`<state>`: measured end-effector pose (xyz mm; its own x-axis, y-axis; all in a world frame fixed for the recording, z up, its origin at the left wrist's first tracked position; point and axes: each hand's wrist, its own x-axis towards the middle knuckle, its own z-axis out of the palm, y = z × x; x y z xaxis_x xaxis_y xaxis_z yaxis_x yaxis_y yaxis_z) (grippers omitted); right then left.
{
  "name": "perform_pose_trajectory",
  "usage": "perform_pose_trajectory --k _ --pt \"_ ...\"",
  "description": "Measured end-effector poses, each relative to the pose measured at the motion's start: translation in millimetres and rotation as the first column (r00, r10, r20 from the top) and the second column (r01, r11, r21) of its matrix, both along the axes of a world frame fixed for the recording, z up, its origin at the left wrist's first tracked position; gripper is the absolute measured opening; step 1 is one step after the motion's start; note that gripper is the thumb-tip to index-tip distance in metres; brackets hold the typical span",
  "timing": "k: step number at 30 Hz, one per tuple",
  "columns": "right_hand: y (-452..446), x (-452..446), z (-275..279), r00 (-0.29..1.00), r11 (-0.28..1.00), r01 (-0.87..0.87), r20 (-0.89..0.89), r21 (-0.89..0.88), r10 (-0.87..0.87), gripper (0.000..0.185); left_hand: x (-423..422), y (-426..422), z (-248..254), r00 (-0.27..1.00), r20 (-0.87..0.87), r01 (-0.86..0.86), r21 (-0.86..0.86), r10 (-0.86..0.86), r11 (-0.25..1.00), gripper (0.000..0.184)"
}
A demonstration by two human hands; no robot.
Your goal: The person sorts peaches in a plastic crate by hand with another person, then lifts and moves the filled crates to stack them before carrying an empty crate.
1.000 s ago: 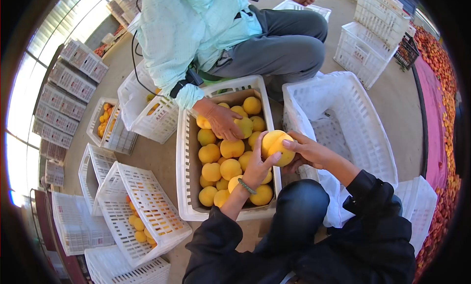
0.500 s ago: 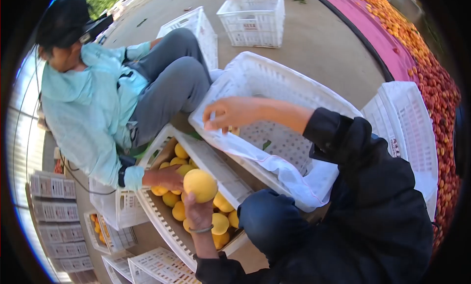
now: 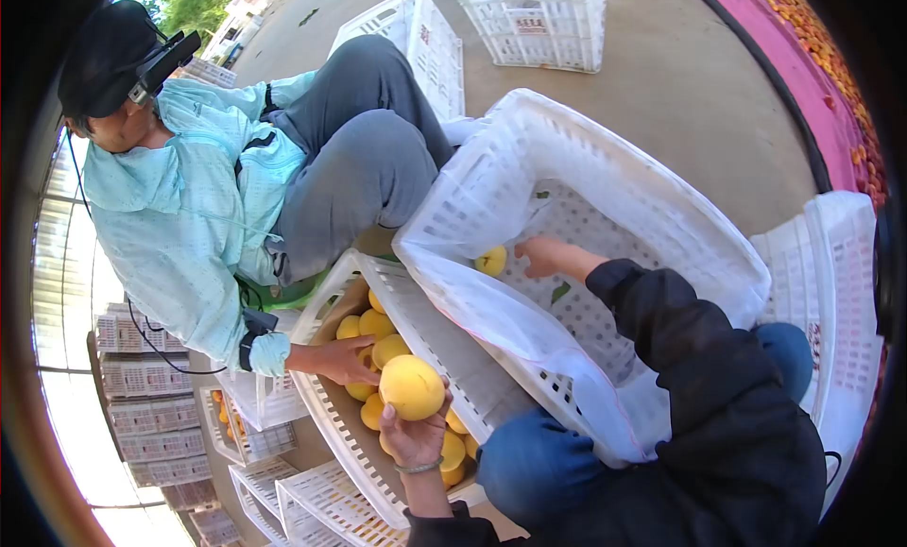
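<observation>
A large yellow peach [image 3: 413, 386] rests in my left hand [image 3: 416, 438], its fingers cupped around the underside. It is held above a white crate [image 3: 326, 424] lined with brown card and filled with yellow peaches [image 3: 383, 349]. My right hand [image 3: 548, 257] reaches into a second crate [image 3: 652, 169], lined with white mesh. Its fingers are stretched out and hold nothing I can see. Just left of the fingertips, a single yellow peach [image 3: 491, 261] lies against the liner, apart from them. Green leaves [image 3: 560, 292] lie in this crate.
A co-worker in a light blue jacket [image 3: 179, 235] sits at left, one hand [image 3: 335, 360] over the peaches near mine. White crates [image 3: 534, 23] stand behind, with another [image 3: 817, 273] at right. Stacked crates [image 3: 151, 419] line the left. Fruit lies on pink cloth [image 3: 756, 46].
My right hand has gone from above the lined crate's near edge down inside it, beside the peach. My left hand still holds its peach. The whole view has shifted.
</observation>
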<state>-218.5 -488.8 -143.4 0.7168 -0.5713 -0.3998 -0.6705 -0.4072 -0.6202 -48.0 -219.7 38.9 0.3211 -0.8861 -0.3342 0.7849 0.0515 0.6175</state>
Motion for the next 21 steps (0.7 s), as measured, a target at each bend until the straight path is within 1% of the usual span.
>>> perform_pose_trajectory --k 1,2,3,5,6,8,9,10,11,12,14,15,16,17,18,19,20,21 --pt "2 8 -6 0.998 1.0 0.015 0.063 -0.026 -0.014 0.053 -2 -3 -2 0.999 -0.028 -0.016 0.006 0.016 1.0 0.062" --pt "5 15 -13 0.987 0.997 0.044 0.16 -0.06 -0.033 0.053 -7 -4 -2 0.998 -0.029 -0.061 0.034 0.062 0.998 0.064" --pt "6 23 -16 0.985 0.998 0.029 0.174 -0.057 -0.018 0.053 -11 -5 -3 0.997 -0.014 -0.078 0.036 0.078 0.996 0.064" --pt "6 39 -23 0.971 0.967 -0.002 0.23 -0.254 0.062 0.055 -15 -7 -7 0.986 -0.1 -0.127 0.07 0.134 0.989 0.066" --pt "5 48 -32 0.968 0.968 -0.008 0.241 -0.249 0.07 0.055 -16 -8 -12 0.984 -0.084 -0.147 0.084 0.154 0.986 0.068" --pt "7 60 -53 0.962 0.928 0.01 0.257 -0.374 0.093 0.055 -17 -10 -13 0.983 -0.063 -0.166 0.095 0.173 0.981 0.068" --pt "6 63 -61 0.962 0.932 0.004 0.256 -0.361 0.095 0.055 -18 -10 -12 0.982 -0.054 -0.176 0.1 0.181 0.979 0.068" --pt "4 65 -68 0.961 0.902 0.031 0.262 -0.431 0.092 0.052 -19 -11 -13 0.984 -0.038 -0.171 0.073 0.174 0.983 0.069" --pt "2 65 -76 0.96 0.864 0.058 0.267 -0.5 0.09 0.05 -18 -11 -15 0.983 -0.043 -0.175 0.082 0.178 0.981 0.069" --pt "2 65 -82 0.961 0.867 0.051 0.262 -0.496 0.094 0.05 -18 -9 -16 0.985 -0.025 -0.17 0.088 0.173 0.981 0.07" --pt "1 66 -93 0.96 0.761 0.14 0.275 -0.634 0.052 0.048 -17 -5 -21 0.983 -0.003 -0.184 0.088 0.185 0.979 0.071" --pt "0 65 -98 0.958 0.759 0.138 0.279 -0.636 0.059 0.048 -16 -3 -22 0.994 0.016 -0.105 0.053 0.104 0.993 0.072" --pt "0 62 -101 0.96 0.809 0.108 0.273 -0.578 0.067 0.048 -16 -1 -23 0.999 0.038 -0.024 0.018 0.023 1.0 0.073" --pt "1 62 -103 0.961 0.853 0.076 0.267 -0.516 0.076 0.049 -15 1 -24 0.999 0.044 -0.029 0.012 0.028 1.0 0.073" --pt "1 60 -95 0.959 0.849 0.074 0.272 -0.523 0.084 0.049 -15 3 -25 0.997 0.08 -0.009 0.051 0.005 0.999 0.074" --pt "0 52 -79 0.965 0.94 0.111 0.261 -0.324 -0.024 0.054 -15 4 -26 0.993 0.112 0.011 0.092 -0.022 0.996 0.076" --pt "3 42 -64 0.967 0.981 0.157 0.221 -0.111 -0.129 0.06 -18 4 -26 0.994 0.109 0.011 0.084 -0.02 0.996 0.076" --pt "3 34 -53 0.968 0.979 0.156 0.215 -0.129 -0.126 0.06 -21 1 -26 0.994 0.107 -0.011 0.093 0.001 0.996 0.073"
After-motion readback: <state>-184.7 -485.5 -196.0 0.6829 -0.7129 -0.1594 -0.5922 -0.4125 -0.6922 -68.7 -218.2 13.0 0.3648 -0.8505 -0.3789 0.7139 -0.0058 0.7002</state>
